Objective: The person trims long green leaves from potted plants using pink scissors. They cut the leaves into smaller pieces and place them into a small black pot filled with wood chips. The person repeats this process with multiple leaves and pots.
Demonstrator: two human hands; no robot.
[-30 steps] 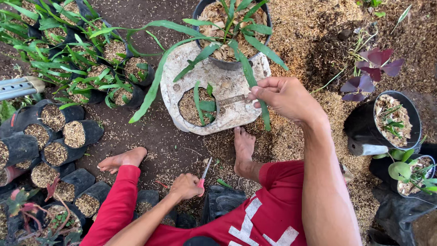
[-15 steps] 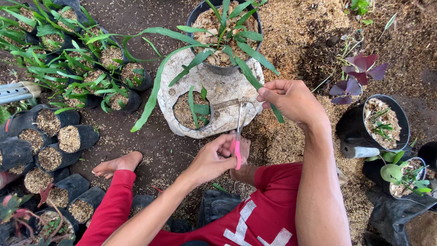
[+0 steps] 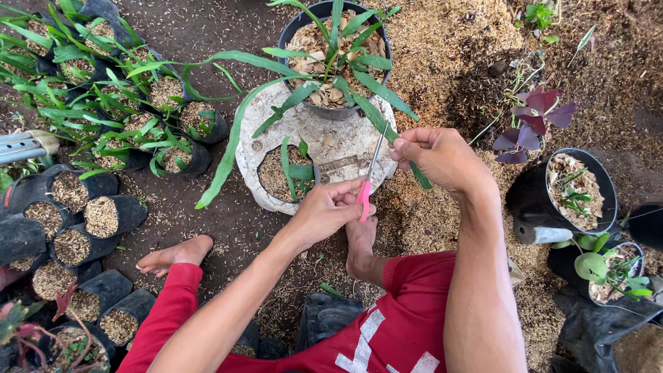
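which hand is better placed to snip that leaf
Left. The left hand already holds the scissors, blades pointing up at the leaf. The right hand pinches the leaf, so it is better kept there, steadying it for the cut.

An outdoor plant nursery was indicated by rows of black grow bags (image 3: 83, 214) filled with husk, potted seedlings (image 3: 124, 117) and bare soil (image 3: 207, 228).

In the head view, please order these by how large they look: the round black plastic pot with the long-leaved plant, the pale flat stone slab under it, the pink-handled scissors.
1. Pale flat stone slab, widest.
2. Round black plastic pot, close behind; partly hidden by leaves.
3. Pink-handled scissors, clearly smallest, in the left hand.
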